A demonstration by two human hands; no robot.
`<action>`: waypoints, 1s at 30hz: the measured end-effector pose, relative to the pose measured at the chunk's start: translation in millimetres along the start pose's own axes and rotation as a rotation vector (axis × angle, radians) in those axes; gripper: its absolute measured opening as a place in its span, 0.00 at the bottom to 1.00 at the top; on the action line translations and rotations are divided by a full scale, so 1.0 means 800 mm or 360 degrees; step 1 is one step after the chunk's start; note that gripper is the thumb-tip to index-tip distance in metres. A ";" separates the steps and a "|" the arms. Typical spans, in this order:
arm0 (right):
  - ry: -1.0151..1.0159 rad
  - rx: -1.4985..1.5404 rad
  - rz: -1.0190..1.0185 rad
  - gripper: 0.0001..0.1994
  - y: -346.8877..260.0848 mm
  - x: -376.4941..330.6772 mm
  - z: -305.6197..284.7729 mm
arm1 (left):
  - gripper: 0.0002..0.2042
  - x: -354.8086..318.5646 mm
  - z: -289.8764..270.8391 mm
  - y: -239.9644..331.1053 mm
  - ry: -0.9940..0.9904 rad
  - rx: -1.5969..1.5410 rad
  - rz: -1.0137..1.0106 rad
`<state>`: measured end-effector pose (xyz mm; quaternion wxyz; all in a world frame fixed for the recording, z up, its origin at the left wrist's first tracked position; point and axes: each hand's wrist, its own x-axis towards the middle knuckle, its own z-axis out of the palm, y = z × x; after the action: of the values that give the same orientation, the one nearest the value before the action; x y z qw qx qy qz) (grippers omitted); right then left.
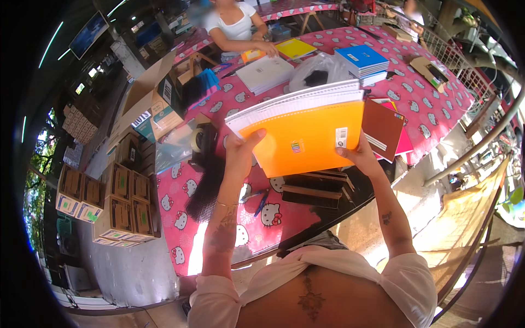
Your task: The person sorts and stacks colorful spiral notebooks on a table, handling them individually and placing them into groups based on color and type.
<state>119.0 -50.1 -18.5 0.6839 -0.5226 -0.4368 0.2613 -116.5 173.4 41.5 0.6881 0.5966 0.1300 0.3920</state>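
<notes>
Up above the near part of the table, I hold a stack of notebook pages with an orange cover (317, 147) facing me; white sheets with a perforated edge fan out behind it. My left hand (240, 153) is closed on its left edge, thumb lying on the cover. At the lower right corner my right hand (362, 154) grips it, thumb pressed near a small white label. Just right of the stack lies a brown-covered notebook (384, 128) on pink ones. Below it sit a dark wooden-edged holder (311, 195) and some pens (261, 203).
A pink patterned cloth covers the table (175, 240). Blue notebooks (362, 57), a clear plastic bag (320, 71) and a white stack (265, 74) stand farther back. A tape dispenser (206, 141) and open carton (158, 112) are left. Opposite, a person (235, 30) touches an orange item.
</notes>
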 end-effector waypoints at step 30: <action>0.0588 -0.0141 0.0044 0.32 0.124 -0.115 0.063 | 0.20 -0.071 -0.040 -0.176 -0.0193 0.0084 -0.0451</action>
<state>40.7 -69.2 -137.9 0.7252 -0.5973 -0.3077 0.1507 -120.5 160.0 -112.9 0.7272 0.6128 0.1812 0.2507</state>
